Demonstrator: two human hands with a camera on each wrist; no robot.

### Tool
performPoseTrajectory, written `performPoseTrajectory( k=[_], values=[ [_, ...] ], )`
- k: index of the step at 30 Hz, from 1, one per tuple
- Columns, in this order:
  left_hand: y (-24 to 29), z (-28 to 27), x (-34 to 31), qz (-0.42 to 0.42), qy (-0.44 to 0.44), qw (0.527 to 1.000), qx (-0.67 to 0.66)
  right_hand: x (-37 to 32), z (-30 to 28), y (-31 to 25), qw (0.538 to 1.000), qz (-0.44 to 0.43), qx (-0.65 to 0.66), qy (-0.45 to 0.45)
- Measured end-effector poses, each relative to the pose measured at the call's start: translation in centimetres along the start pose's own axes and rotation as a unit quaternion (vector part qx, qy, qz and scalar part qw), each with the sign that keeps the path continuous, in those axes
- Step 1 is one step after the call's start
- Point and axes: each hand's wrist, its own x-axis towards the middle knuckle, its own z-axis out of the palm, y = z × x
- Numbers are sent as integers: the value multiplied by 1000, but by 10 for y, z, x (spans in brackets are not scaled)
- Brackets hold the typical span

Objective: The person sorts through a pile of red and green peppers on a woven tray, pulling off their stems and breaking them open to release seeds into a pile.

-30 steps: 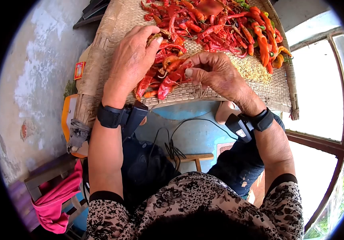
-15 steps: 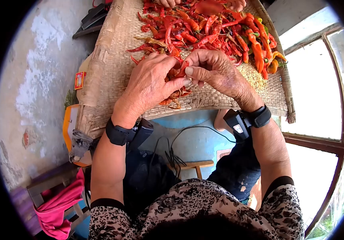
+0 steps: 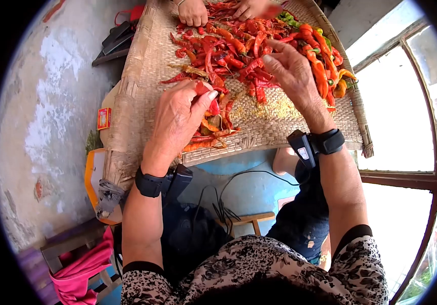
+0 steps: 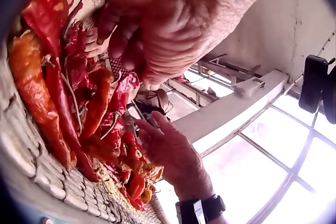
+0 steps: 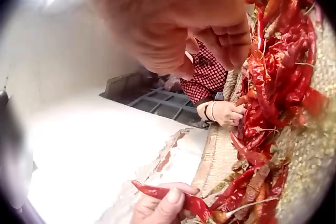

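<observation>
Left hand: the left hand (image 3: 175, 119) is over the tray's near edge. Its thumb and curled fingers pinch one red chili (image 5: 153, 190), and the pod shows on both sides of the thumb.
Chili: it is held in that pinch just above the heap, at 7 o'clock from the pile's middle.
Heap: a few limp pods (image 3: 211, 133) lie right under the left hand and at its 4 o'clock, close to the near rim.
Tray: the woven tray (image 3: 142, 76) has its near rim over the person's lap.
Seeds: loose seeds (image 3: 277, 108) lie at 2 o'clock of the heap.
Right hand: the right hand (image 3: 294, 76) is at 1 o'clock of the left hand, well apart from it. Its fingers are loosely spread with the tips down on the pile, and I see nothing held.
Pile: the pile (image 3: 239, 43) fills the far half of the tray, red with orange and green pods at its 3 o'clock side.
Other hands: a second person's hands (image 3: 193, 11) work at 12 o'clock, by the far rim.
Risk: the pinch looks light, so the slick pod could slip and drop off the near rim. The pods are tangled by their stems, so the right hand may drag several along and scatter seeds. The far hands share the pile, so fingers could collide.
</observation>
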Motion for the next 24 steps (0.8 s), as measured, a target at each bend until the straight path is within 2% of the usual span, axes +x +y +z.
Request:
performPoseTrajectory(
  k=[1,2,3,4,6,10,12,13,14,16,18,19,20,21,22,24],
  values=[
    [2,1,0,2,-1,1000,1,-1,8,-3,995,-30,-36,-88],
    [3,3,0,13,2,999,-37,-10,18,-7,989,-2,-29,-146],
    [3,5,0,23,3,997,-76,-17,30,-12,984,-38,-43,-167],
    [1,7,-1,23,1,997,-76,-22,40,-11,982,-52,-13,-182],
    [-3,10,-1,30,2,993,-115,-25,47,-13,977,-17,9,-210],
    [-2,7,-1,14,-24,992,-120,-17,42,-7,973,-13,-22,-228],
    [-5,7,-3,14,-33,998,-46,-12,33,-1,970,-43,-42,-236],
    [-5,6,-3,13,-34,998,-46,-5,26,-3,973,-20,-23,-231],
    [-6,6,-3,36,-50,998,-10,-1,14,-8,982,21,-22,-187],
    [-9,5,-5,58,-64,996,26,7,0,3,982,46,178,-35],
    [-17,6,-9,126,-68,974,175,10,-5,8,974,61,195,99],
    [-19,6,-9,126,-68,974,175,10,-6,10,988,33,133,75],
    [-20,6,-10,118,-75,974,177,7,-1,12,996,42,69,45],
    [-21,6,-9,110,-83,974,179,4,6,10,998,0,-44,-40],
    [-21,6,-9,110,-83,974,179,1,14,9,979,-42,-155,-124],
    [-21,6,-8,85,-83,973,196,-10,40,21,932,-209,-254,-150]
  ],
)
